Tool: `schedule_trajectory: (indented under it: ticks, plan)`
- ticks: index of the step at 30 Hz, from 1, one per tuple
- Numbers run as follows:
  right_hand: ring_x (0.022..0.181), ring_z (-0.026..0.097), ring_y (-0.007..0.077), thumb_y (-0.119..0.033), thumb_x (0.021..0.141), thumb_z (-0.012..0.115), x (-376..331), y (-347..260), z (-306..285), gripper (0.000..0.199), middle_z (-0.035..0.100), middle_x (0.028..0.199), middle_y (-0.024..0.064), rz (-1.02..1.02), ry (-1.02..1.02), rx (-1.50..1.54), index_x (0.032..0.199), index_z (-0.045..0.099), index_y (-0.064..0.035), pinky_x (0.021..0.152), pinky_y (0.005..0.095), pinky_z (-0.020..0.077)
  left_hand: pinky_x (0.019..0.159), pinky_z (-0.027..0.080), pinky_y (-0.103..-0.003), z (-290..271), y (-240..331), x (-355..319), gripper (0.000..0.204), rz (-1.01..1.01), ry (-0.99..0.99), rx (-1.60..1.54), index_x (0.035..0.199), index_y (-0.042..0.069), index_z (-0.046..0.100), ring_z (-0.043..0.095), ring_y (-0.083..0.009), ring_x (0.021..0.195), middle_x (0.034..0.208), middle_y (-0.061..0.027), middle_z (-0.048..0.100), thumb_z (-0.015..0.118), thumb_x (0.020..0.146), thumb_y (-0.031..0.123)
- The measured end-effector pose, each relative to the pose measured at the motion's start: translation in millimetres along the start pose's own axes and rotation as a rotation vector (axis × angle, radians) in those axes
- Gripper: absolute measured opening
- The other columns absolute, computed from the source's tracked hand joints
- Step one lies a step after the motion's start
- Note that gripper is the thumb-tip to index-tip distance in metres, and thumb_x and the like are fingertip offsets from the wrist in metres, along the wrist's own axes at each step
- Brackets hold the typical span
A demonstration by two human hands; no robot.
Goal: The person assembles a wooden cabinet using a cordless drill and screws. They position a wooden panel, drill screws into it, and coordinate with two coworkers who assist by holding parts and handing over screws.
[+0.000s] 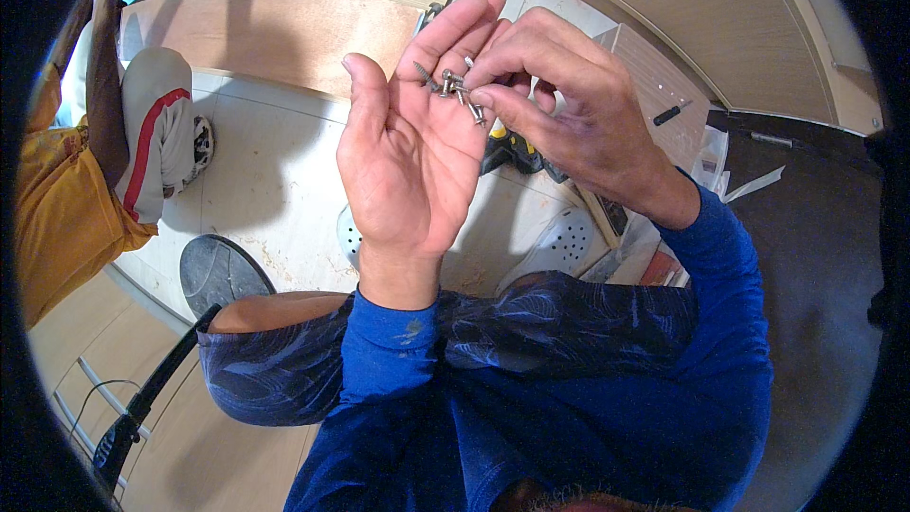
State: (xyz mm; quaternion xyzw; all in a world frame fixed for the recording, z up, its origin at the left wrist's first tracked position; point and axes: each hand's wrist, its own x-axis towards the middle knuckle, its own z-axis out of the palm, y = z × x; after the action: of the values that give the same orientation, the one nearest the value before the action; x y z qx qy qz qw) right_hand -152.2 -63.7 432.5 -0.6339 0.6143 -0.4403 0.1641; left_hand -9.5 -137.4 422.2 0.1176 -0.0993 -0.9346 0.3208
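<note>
My left hand point(408, 161) is held palm up in front of me, its fingers stretched out and its thumb apart. Several small metal screws point(445, 85) lie loose across the palm near the base of the fingers. From the right, my right hand point(578, 104) reaches over them with thumb and forefinger pinched together. A screw point(462, 91) shows at those fingertips, partly covered by them; its far end lies near the others. The remaining right fingers are curled.
A wooden board point(275, 28) lies beyond my hands. At the left sits another person in light trousers point(156, 133). A black and yellow tool point(512, 152) rests below my right hand. Further right, a screwdriver point(671, 114) lies on a box. A dark round disc point(223, 270) stands near my knee.
</note>
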Motion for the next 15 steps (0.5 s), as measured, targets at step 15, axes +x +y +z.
schedule_trajectory:
  ticks: [15]
  plan:
    - [0.078,0.063,0.0107,0.002,0.082,0.078,-3.6,-9.5,-1.0,0.020,0.064,0.093,0.0039,0.046,0.013,-0.006,0.099,0.070,-0.0044,0.064,0.0247,0.0484,0.119,0.034,-0.049,-0.1,-1.4,-3.7,0.080,-0.020,-0.026,-0.068,0.151,-0.009,0.037,0.039,-0.0332,0.146,0.161,-0.0265,0.034,0.022,0.109,0.058]
